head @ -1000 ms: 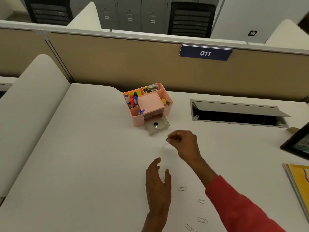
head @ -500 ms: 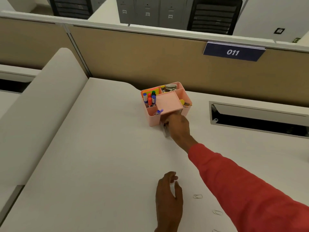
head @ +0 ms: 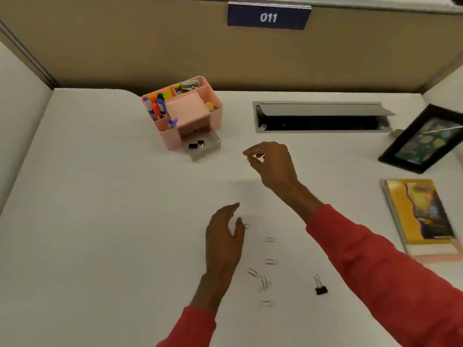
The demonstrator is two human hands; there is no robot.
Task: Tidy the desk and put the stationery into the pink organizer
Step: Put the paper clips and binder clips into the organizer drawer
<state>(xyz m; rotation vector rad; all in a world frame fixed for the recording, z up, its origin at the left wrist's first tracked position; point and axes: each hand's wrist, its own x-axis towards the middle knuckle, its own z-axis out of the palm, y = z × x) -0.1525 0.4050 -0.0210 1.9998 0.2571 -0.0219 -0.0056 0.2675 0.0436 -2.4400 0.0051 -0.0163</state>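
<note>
Head camera looks down on a matte white bench [head: 100,221] backed by a tan fabric partition [head: 125,46].

At the left rear stands the pink organizer [head: 189,110], a smooth plastic box with rounded corners and several compartments. Its left pocket holds upright markers [head: 156,107] with blue, orange and green caps. Its clear plastic drawer [head: 208,146] is pulled out at the front, with two black binder clips [head: 196,145] lying in it.

Nearer the person, the left hand [head: 223,239] hovers low over the bench, released, its fingers loose and nearly straight. One wire clip lies just beside its fingertips; whether they touch cannot be told. To its right, thin silver paper clips [head: 270,261] lie scattered on the bench, apart from the organizer.

The right hand [head: 273,164] hangs right of the drawer, lightly clenched, thumb tip to forefinger tip, with nothing to be seen between them. Both sleeves are red.

A navy plate [head: 268,17] on the partition reads "011" in white. A loose black binder clip [head: 320,288] lies beside the right sleeve. A grey metal cable hatch [head: 320,117] stands open in the bench. At far right are a black picture frame [head: 423,141] and a glossy yellow booklet [head: 421,211]; its print is too blurred to read.
</note>
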